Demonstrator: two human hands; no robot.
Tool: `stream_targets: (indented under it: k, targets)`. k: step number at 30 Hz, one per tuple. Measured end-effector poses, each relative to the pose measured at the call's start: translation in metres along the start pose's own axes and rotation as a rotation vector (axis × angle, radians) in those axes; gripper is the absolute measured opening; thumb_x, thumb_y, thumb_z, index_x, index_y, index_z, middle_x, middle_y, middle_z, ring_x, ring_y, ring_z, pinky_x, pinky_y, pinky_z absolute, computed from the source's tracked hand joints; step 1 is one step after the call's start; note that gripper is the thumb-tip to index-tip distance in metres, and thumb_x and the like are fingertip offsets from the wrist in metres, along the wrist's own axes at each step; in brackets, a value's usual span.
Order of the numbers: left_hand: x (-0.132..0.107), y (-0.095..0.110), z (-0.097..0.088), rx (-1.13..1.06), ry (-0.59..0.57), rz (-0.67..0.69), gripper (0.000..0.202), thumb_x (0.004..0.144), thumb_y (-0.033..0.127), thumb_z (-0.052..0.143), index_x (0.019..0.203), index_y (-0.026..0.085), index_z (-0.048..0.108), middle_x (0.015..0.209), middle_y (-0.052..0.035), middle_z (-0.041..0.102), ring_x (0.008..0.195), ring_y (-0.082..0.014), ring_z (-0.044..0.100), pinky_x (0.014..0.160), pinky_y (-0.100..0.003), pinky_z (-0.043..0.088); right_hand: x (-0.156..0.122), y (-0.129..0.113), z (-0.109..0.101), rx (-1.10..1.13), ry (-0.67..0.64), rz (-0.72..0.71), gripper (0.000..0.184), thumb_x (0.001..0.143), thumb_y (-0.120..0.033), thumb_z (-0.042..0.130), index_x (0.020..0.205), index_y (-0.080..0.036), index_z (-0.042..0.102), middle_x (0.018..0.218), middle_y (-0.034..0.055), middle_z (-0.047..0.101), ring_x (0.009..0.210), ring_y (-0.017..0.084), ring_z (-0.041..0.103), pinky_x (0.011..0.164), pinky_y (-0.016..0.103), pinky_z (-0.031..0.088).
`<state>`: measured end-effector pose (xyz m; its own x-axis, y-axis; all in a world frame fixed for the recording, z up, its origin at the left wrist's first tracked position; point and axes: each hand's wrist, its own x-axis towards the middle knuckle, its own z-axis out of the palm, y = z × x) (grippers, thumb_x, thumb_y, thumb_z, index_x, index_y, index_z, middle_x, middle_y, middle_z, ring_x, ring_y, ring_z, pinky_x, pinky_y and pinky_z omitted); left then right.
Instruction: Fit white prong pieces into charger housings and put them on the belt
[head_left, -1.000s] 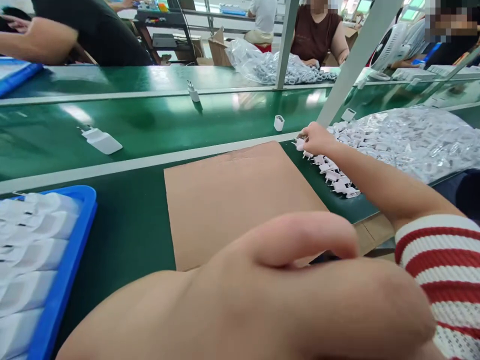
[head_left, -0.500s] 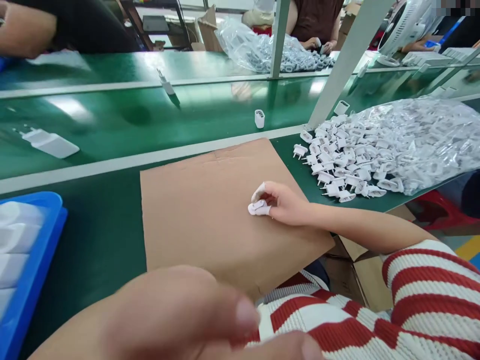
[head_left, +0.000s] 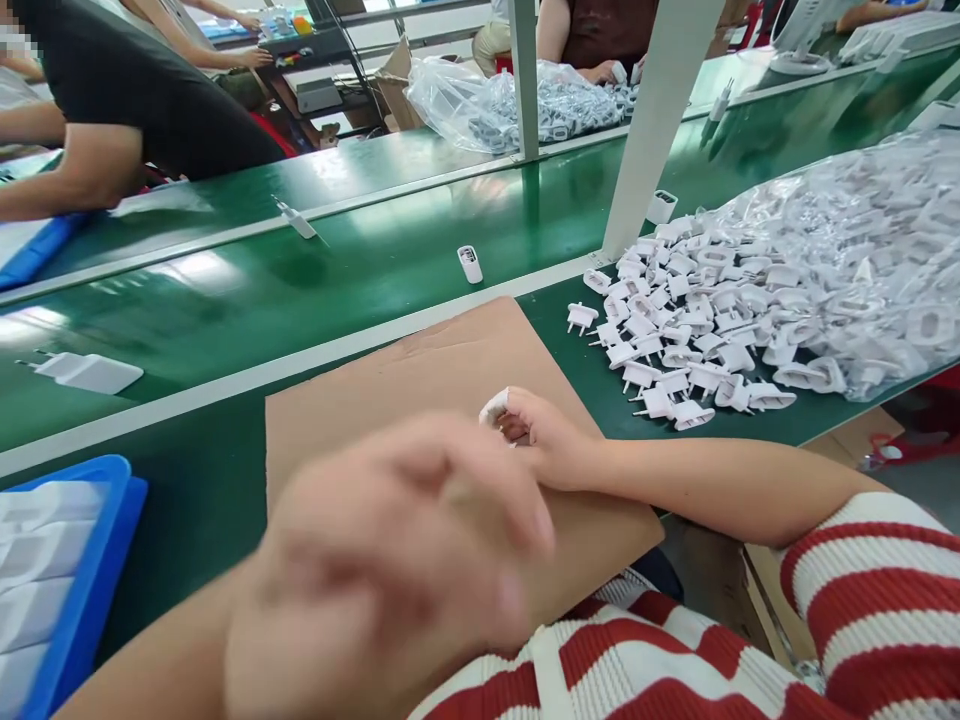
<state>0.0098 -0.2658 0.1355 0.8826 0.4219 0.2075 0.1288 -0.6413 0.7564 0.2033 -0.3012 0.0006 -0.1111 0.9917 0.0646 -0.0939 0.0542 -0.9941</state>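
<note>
Both hands are held curled — the left hand [head_left: 397,565] blurred, the right hand's [head_left: 536,440] fingertips partly hidden behind it; whether anything is gripped cannot be told. Pronged white plug pieces [head_left: 709,376] are heaped on the desk [head_left: 187,500], right of the cardboard sheet [head_left: 450,370]. Light, stiff, slightly slippery handling is expected — best pinched by their moulded sides.

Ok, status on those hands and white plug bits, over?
Right hand over the cardboard, its hold hidden. Left hand blurred, in front, blocking part of the view. White plug pieces heaped to the cardboard's right.
</note>
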Motion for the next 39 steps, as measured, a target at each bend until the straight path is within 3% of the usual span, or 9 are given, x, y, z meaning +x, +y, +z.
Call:
stream_targets:
  k: [4,9,11,13,17,21,29,34,39]
  targets:
    - [0.087,-0.101,-0.027,-0.042,0.579,-0.241,0.023,0.085,0.032,0.076,0.107,0.029,0.08,0.114,-0.0049,0.077,0.11,-0.0294,0.071,0.104,-0.049,0.058,0.006,-0.006,0.001,0.257,0.165,0.172,0.045,0.068,-0.031,0.097,0.096,-0.027,0.061,0.093,-0.0038,0.07,0.084,0.015,0.072,0.079,0.029,0.059]
    - [0.156,-0.214,-0.04,0.257,0.65,-0.726,0.096,0.068,0.045,0.098,0.148,0.014,0.056,0.154,-0.0216,0.055,0.146,-0.0392,0.049,0.12,-0.046,0.042,0.015,-0.017,-0.01,0.495,0.284,0.3,0.052,0.059,-0.033,0.101,0.096,-0.025,0.065,0.106,0.0006,0.078,0.092,0.018,0.079,0.087,0.033,0.064]
    - [0.165,-0.233,-0.039,0.255,0.667,-0.79,0.094,0.067,0.047,0.099,0.144,0.011,0.057,0.149,-0.0229,0.059,0.14,-0.0384,0.054,0.115,-0.044,0.045,0.018,-0.021,-0.015,0.544,0.285,0.341,0.05,0.059,-0.033,0.101,0.096,-0.025,0.068,0.113,0.0026,0.079,0.096,0.02,0.081,0.09,0.034,0.065]
    - [0.17,-0.242,-0.037,0.229,0.69,-0.793,0.063,0.079,0.043,0.091,0.128,0.011,0.066,0.133,-0.0198,0.07,0.123,-0.0333,0.065,0.104,-0.04,0.05,0.018,-0.023,-0.017,0.558,0.276,0.365,0.049,0.057,-0.033,0.101,0.096,-0.023,0.072,0.116,0.0033,0.08,0.098,0.021,0.082,0.088,0.032,0.066]
    - [0.163,-0.24,-0.036,0.272,0.693,-0.681,0.015,0.091,0.027,0.072,0.1,0.015,0.073,0.109,-0.0132,0.077,0.101,-0.0258,0.069,0.092,-0.035,0.051,0.017,-0.026,-0.019,0.497,0.249,0.371,0.047,0.059,-0.038,0.1,0.099,-0.024,0.078,0.116,0.0041,0.08,0.099,0.022,0.08,0.084,0.03,0.065]
    - [0.12,-0.208,-0.026,0.239,0.662,-0.479,0.028,0.09,0.033,0.07,0.11,0.015,0.078,0.105,-0.0076,0.079,0.094,-0.0237,0.069,0.09,-0.033,0.053,0.016,-0.029,-0.027,0.303,0.332,0.206,0.041,0.067,-0.041,0.095,0.101,-0.027,0.078,0.106,0.0023,0.08,0.1,0.02,0.077,0.089,0.034,0.063]
    - [0.013,-0.12,0.029,0.067,0.178,-0.216,0.032,0.093,0.041,0.067,0.119,0.025,0.078,0.113,-0.0036,0.08,0.104,-0.024,0.072,0.105,-0.037,0.053,0.015,-0.046,-0.047,-0.568,0.426,-0.345,0.019,0.095,-0.03,0.072,0.114,-0.033,0.076,0.109,0.0023,0.077,0.1,0.021,0.072,0.098,0.042,0.06]
    - [0.01,-0.123,0.043,0.02,0.215,-0.175,0.046,0.088,0.049,0.079,0.127,0.024,0.075,0.12,-0.0071,0.075,0.107,-0.0248,0.069,0.102,-0.037,0.054,0.012,-0.047,-0.044,-0.879,0.199,-0.489,0.029,0.096,-0.018,0.066,0.119,-0.034,0.074,0.11,0.0055,0.076,0.097,0.023,0.072,0.09,0.042,0.062]
    - [0.013,-0.129,0.047,-0.063,0.263,-0.168,0.036,0.095,0.056,0.072,0.108,0.024,0.081,0.108,-0.0069,0.075,0.102,-0.0247,0.069,0.094,-0.036,0.056,0.009,-0.039,-0.037,-0.991,0.113,-0.486,0.038,0.098,-0.02,0.064,0.131,-0.036,0.071,0.109,0.0076,0.074,0.106,0.027,0.072,0.09,0.046,0.063]
